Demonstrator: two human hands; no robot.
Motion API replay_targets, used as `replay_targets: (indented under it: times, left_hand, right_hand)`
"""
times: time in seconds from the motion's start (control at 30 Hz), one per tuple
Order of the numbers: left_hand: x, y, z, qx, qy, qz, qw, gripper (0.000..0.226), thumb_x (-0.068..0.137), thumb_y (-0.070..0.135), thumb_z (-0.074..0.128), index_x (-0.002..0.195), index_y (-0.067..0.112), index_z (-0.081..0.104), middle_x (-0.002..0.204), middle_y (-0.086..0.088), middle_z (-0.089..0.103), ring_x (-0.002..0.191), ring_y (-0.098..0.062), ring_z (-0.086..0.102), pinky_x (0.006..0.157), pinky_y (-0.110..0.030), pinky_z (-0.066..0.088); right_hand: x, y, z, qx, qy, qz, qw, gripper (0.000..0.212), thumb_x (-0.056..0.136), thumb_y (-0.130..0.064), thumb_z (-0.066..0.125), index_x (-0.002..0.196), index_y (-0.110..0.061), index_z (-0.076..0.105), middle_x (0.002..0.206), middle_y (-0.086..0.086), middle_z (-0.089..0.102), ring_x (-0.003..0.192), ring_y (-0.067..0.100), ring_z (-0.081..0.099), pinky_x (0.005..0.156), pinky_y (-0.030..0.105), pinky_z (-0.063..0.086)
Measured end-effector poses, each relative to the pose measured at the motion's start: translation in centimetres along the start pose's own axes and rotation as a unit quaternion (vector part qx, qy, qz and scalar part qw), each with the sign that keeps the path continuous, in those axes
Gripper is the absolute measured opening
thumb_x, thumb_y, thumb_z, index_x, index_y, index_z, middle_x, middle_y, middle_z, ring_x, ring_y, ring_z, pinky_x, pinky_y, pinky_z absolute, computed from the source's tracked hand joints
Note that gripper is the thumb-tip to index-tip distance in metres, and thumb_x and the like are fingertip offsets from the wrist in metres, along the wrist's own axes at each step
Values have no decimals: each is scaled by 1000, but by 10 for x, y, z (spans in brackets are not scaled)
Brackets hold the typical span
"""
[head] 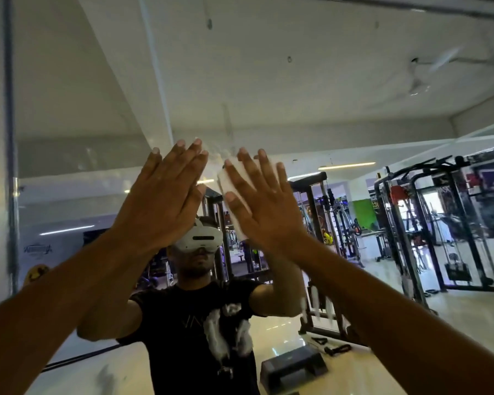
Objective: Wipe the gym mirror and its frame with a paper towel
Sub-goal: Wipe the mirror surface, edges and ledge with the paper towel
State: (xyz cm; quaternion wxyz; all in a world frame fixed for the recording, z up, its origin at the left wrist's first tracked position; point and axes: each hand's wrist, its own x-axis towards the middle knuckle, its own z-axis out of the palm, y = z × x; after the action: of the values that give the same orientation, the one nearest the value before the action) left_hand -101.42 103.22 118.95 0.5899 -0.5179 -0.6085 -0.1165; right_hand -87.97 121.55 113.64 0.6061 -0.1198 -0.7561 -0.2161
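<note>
The gym mirror fills the view, with its dark frame strip running upright along the left edge. Both my arms reach up to the glass. My right hand lies flat with straight fingers and presses a folded white paper towel against the mirror. My left hand is flat on the glass just left of it, fingers straight, holding nothing. White foamy smears run down the glass lower in the middle, and more streaks show to their right.
The mirror reflects a person in a black T-shirt wearing a white headset, dark gym racks at the right, a step platform on the glossy floor and a ceiling fan.
</note>
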Motion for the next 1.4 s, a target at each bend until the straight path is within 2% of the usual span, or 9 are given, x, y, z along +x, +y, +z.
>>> replay_targets:
  times: [0.2,0.37,0.53,0.7,0.77,0.9,1.07,1.23,1.4]
  left_hand:
    - [-15,-18,-6,-6,1,-17,1000,69,112,51,25,174,21,21,183,-1,12,170,-22,7,137,-55,5]
    - [-27,-30,-11,-2,3,-20,1000,69,111,52,25,174,25,23,183,1,12,170,-22,6,137,-54,3]
    - [-33,-41,-11,-10,3,-26,1000,68,111,53,24,174,25,23,183,1,10,170,-22,6,137,-56,6]
    - [-34,-44,-8,-18,10,-24,999,68,112,53,23,174,26,20,183,3,9,170,-20,4,137,-55,6]
    - [-34,-45,-7,-23,6,-21,1000,68,112,53,23,174,25,19,183,2,9,170,-20,3,137,-55,5]
    - [-37,-52,-7,-8,-7,-14,1000,71,112,57,20,175,25,15,183,1,6,170,-21,1,137,-53,5]
    - [-49,-62,-9,-6,-5,-18,1000,72,112,56,25,175,23,15,183,1,7,169,-18,2,137,-54,8]
    - [-56,-67,-8,-8,0,-10,1000,72,111,56,28,175,24,15,183,3,7,170,-17,2,137,-54,10]
    - [-61,-67,-8,-30,13,-18,999,73,111,55,33,174,20,21,183,-1,14,169,-17,4,137,-52,9]
  right_hand:
    - [38,24,-7,-4,42,181,983,70,114,-61,16,177,-34,2,185,2,-11,170,33,-10,136,63,-3]
    - [12,-26,2,-5,-8,-1,1000,67,117,-57,20,177,-34,5,185,1,-12,171,31,-13,136,61,-6]
    - [53,10,-12,-12,29,164,986,74,110,-67,5,177,-34,0,185,3,-12,170,33,-11,135,66,2]
    - [21,-51,3,-1,-10,-23,1000,68,116,-56,22,177,-32,6,185,2,-11,171,30,-13,136,61,-6]
    - [40,-27,-1,-11,3,-16,1000,68,116,-59,21,177,-35,6,186,0,-8,171,29,-10,137,63,-2]
    - [83,-25,-9,-4,26,129,991,72,112,-63,13,177,-34,2,185,2,-11,171,32,-11,136,65,-1]
    - [44,-66,6,-6,-2,-51,999,67,116,-57,22,177,-33,10,186,2,-5,171,30,-8,137,61,-4]
    - [90,-45,-8,-8,34,129,991,70,113,-63,13,177,-35,1,185,2,-11,171,31,-12,136,64,-2]
    - [58,-76,4,-17,-4,-69,997,66,117,-58,25,177,-34,11,186,1,-3,171,29,-7,137,58,-7]
